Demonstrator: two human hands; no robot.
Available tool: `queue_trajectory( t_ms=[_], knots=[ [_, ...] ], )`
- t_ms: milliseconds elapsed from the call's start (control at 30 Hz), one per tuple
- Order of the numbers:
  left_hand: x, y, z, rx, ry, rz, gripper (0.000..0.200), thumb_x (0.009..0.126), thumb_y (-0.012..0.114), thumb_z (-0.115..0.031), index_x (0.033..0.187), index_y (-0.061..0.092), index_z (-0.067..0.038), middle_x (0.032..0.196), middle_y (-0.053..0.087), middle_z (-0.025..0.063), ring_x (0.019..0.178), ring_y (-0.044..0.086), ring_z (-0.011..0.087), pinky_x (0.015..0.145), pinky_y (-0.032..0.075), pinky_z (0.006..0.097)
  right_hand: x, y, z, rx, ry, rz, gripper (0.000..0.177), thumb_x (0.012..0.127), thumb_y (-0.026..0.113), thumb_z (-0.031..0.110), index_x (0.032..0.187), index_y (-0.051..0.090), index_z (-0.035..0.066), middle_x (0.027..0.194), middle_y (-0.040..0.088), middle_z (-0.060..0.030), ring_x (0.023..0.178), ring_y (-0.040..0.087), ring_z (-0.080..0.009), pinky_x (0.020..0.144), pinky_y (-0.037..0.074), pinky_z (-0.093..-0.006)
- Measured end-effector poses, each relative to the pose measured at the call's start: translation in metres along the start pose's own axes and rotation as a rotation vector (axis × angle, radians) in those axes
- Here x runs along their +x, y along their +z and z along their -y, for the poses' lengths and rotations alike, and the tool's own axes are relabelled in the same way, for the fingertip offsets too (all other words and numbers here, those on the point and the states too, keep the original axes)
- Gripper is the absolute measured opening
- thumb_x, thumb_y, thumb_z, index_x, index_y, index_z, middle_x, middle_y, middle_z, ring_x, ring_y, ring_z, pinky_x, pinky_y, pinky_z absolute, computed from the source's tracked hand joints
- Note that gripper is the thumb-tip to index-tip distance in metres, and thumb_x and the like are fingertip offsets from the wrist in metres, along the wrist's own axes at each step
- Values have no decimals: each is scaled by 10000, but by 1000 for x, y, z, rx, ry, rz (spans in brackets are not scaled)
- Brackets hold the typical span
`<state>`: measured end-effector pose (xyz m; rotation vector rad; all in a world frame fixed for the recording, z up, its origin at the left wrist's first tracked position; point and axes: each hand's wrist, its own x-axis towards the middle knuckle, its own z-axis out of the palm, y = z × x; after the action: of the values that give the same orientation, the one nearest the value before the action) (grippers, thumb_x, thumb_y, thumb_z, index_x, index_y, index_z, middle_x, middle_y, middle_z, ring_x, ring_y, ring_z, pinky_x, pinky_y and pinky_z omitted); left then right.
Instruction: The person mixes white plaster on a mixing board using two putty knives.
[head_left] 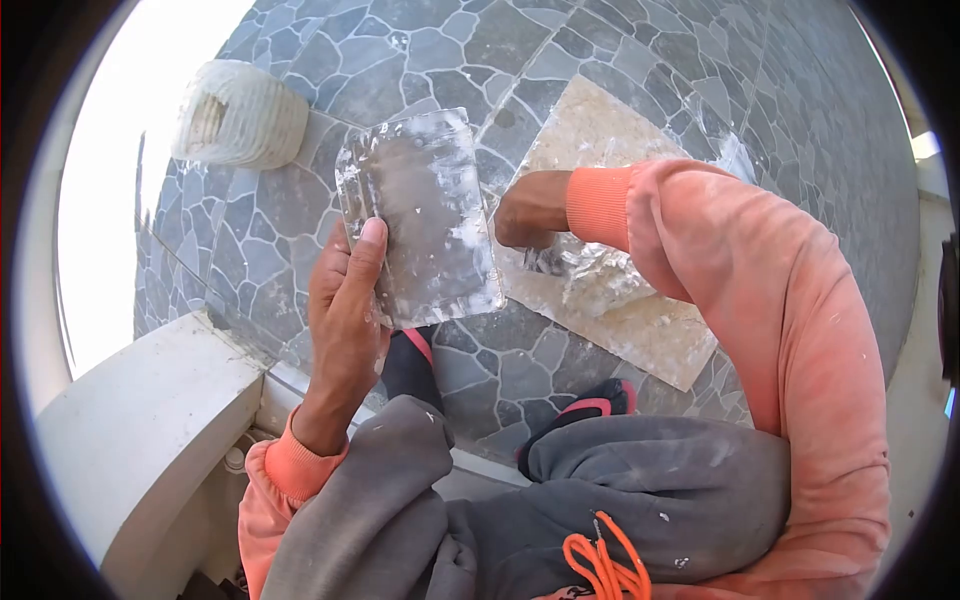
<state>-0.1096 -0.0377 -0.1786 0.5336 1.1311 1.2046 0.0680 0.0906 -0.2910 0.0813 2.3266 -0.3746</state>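
My left hand point(345, 285) grips a flat, roughly rectangular metal plate point(420, 200) by its left side, with the thumb on top. White plaster streaks the plate's face and edges. On the floor to its right lies a beige board point(590, 115) bearing a wet heap of whitish plaster point(605, 280). My right hand point(535, 212) is closed low over this board, at the left of the heap. A greyish, smeared edge shows just under that hand, but what the fingers hold is mostly hidden.
A whitish, plaster-crusted plastic container point(240, 115) lies at the upper left. Grey stone-patterned paving point(500, 370) spreads beneath everything. At the lower left is a pale curved ledge point(150, 390). My feet in dark, pink-trimmed footwear point(590, 408) are close to the board.
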Motion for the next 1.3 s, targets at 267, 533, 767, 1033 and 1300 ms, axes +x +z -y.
queue_trajectory(
  t_ms=[267,533,767,1033,1300],
  knots=[
    [10,5,6,45,-24,110,348,1045,465,-199,1330,464,2,1175,624,89,1017,639,129,882,538,289,-72,22,-7,45,66,-121,87,740,625,17,765,708,26,812,689,-163,770,682,-350,638,550,-448],
    [26,37,15,165,-48,214,331,1042,483,-224,1292,513,-9,1108,642,49,930,616,79,816,510,238,-159,89,13,37,230,-302,100,870,585,126,819,656,76,804,628,-62,875,632,-232,836,490,-386],
    [43,82,-27,654,95,492,366,1049,471,-250,1280,521,29,1017,631,12,887,557,43,780,470,218,-203,177,73,-101,437,-700,131,862,581,129,954,662,82,906,611,-39,931,599,-200,909,459,-338],
    [79,158,-47,1351,248,950,344,1019,457,-238,1179,559,48,881,645,92,800,588,117,725,488,303,-231,208,138,240,942,-1065,207,849,567,100,1038,642,61,953,663,-137,906,644,-290,800,512,-393],
    [97,186,54,1148,376,1005,322,997,461,-246,1079,557,50,801,617,144,722,560,186,675,454,378,-234,316,172,1631,1623,-1382,320,846,546,89,1130,607,-44,887,674,-169,743,676,-294,592,518,-420]
  ],
)
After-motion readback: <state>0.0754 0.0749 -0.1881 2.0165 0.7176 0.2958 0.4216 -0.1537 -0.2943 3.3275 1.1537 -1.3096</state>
